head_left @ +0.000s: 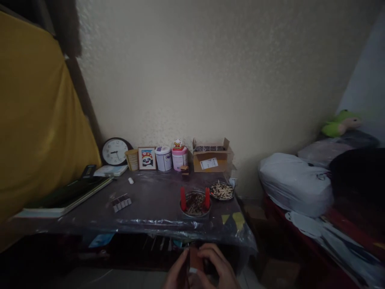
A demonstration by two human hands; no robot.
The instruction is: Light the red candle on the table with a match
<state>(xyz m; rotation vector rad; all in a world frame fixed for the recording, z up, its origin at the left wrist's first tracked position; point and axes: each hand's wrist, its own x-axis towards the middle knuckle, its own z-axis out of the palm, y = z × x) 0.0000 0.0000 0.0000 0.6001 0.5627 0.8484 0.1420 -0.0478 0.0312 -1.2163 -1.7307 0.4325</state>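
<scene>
Below the table edge (180,226), both hands grip a small reddish box (196,260): left hand (178,271), right hand (217,265). Fingers closed on it; opening it likely calls for a steady pinch.

I see both my hands low at the bottom edge of view, close together below the table's front edge. My left hand (178,271) is curled, fingers up. My right hand (218,267) arches over, fingertips bent toward the left.

- A lived-in room of a home (dimly lit).
- Wall clock (114,151), framed panda picture (147,158) and tins on a plastic-covered table (156,200).
- Plush toy (340,123) atop piled bedding.
</scene>
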